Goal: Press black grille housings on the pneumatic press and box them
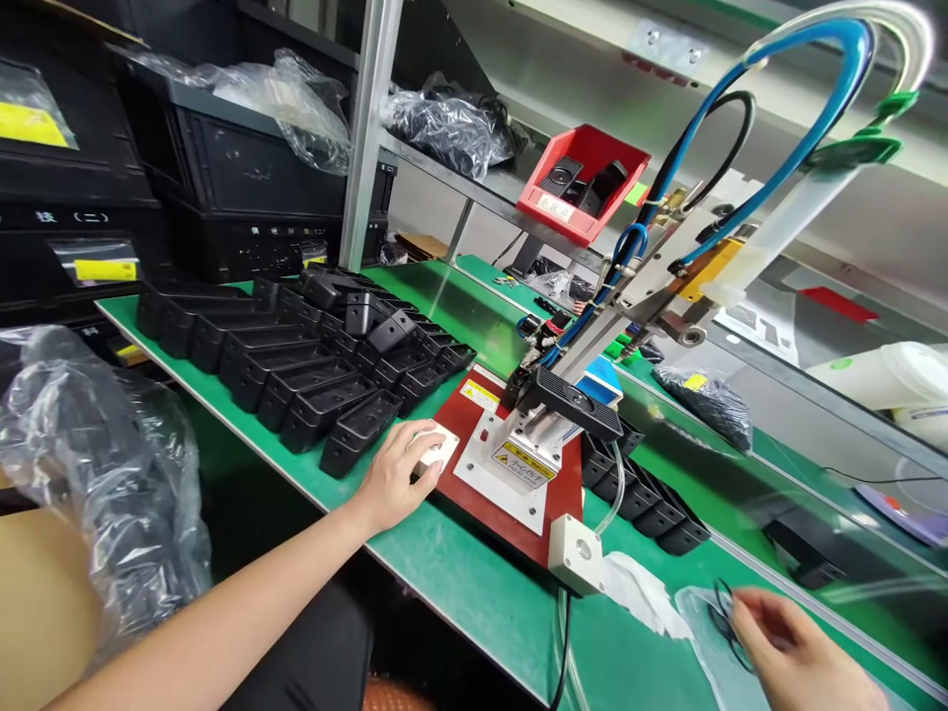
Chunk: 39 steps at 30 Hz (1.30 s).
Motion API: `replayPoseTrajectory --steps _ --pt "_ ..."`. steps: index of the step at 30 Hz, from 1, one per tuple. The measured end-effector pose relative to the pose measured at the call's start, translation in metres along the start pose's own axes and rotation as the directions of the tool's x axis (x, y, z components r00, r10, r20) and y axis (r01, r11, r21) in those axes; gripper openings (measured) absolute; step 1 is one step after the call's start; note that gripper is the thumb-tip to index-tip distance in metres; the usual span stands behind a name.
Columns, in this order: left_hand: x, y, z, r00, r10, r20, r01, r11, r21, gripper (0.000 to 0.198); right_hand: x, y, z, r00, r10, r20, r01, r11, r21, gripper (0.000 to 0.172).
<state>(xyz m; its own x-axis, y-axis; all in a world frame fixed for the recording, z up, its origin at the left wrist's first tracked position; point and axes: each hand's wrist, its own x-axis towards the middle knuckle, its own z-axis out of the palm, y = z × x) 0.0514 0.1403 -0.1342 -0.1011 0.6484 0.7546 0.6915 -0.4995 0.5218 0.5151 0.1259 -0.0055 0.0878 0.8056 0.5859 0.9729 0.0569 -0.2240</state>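
Note:
My left hand (404, 469) wraps over a white button box (438, 446) at the left edge of a red machine base (567, 484), fingers on top and thumb along its near side. At lower right, my right hand (792, 642) pinches thin black rings (724, 622), slightly blurred, over a clear plastic bag (711, 662). Between the hands stands a small press with a metal fixture (522, 459). A black slotted part (570, 400) lies on top of that fixture, under the tilted press head (685, 321). Another white button box (576, 555) sits at the base's right corner.
Rows of black housings (296, 365) cover the green table's left side. More housings (652, 504) line up right of the press, near a white cloth (643, 592). A red bin (582, 188) hangs behind. Blue hoses (807, 39) arch overhead. Black crates (252, 148) stand at left.

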Motion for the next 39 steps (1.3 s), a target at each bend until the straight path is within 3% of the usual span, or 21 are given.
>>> replayPoseTrajectory --steps 2,3,5,8,11,15,24,27,30,33,39 --pt "0.000 -0.001 0.000 1.000 0.004 0.005 -0.004 1.000 0.010 0.027 0.009 -0.067 -0.004 0.978 -0.177 -0.114 0.183 0.982 0.043 0.022" --pt "-0.001 -0.001 -0.001 1.000 0.007 0.006 -0.007 1.000 0.012 0.027 0.012 -0.098 -0.002 0.937 -0.302 -0.175 0.318 0.945 0.075 0.019" --pt "-0.001 -0.001 -0.001 1.000 0.012 0.009 -0.012 1.000 0.011 0.027 0.021 -0.149 0.004 0.800 -0.520 -0.299 0.569 0.816 0.104 0.008" --pt "-0.001 -0.002 -0.001 1.000 0.012 0.011 -0.012 1.000 0.001 0.026 0.039 -0.197 0.019 0.589 -0.710 -0.387 0.782 0.622 0.049 0.015" --pt "-0.001 -0.004 -0.001 1.000 0.007 0.006 -0.007 1.000 -0.005 0.026 0.060 -0.223 0.032 0.500 -0.775 -0.387 0.844 0.536 0.017 0.018" --pt "-0.001 -0.005 0.000 1.000 0.001 0.001 -0.001 1.000 -0.011 0.026 0.076 -0.236 0.044 0.503 -0.815 -0.289 0.847 0.531 -0.023 0.012" --pt "0.000 -0.004 -0.001 1.000 0.011 -0.003 -0.011 1.000 -0.021 0.026 0.081 -0.227 0.047 0.626 -0.726 -0.285 0.765 0.642 0.045 0.008" --pt "0.000 -0.004 0.000 1.000 0.010 0.009 -0.009 1.000 -0.023 0.026 0.080 -0.229 0.048 0.659 -0.694 -0.291 0.735 0.676 0.050 0.015" --pt "0.000 -0.005 0.000 1.000 0.008 0.012 -0.007 1.000 -0.024 0.026 0.076 -0.232 0.050 0.654 -0.734 -0.184 0.749 0.663 0.020 0.036" --pt "-0.001 -0.005 0.000 1.000 0.004 0.007 -0.004 1.000 -0.023 0.027 0.073 -0.233 0.054 0.640 -0.767 -0.046 0.767 0.642 -0.024 0.045" --pt "-0.001 -0.005 0.000 1.000 0.008 0.009 -0.008 1.000 -0.023 0.026 0.068 -0.230 0.060 0.648 -0.760 -0.049 0.758 0.650 -0.058 0.046"
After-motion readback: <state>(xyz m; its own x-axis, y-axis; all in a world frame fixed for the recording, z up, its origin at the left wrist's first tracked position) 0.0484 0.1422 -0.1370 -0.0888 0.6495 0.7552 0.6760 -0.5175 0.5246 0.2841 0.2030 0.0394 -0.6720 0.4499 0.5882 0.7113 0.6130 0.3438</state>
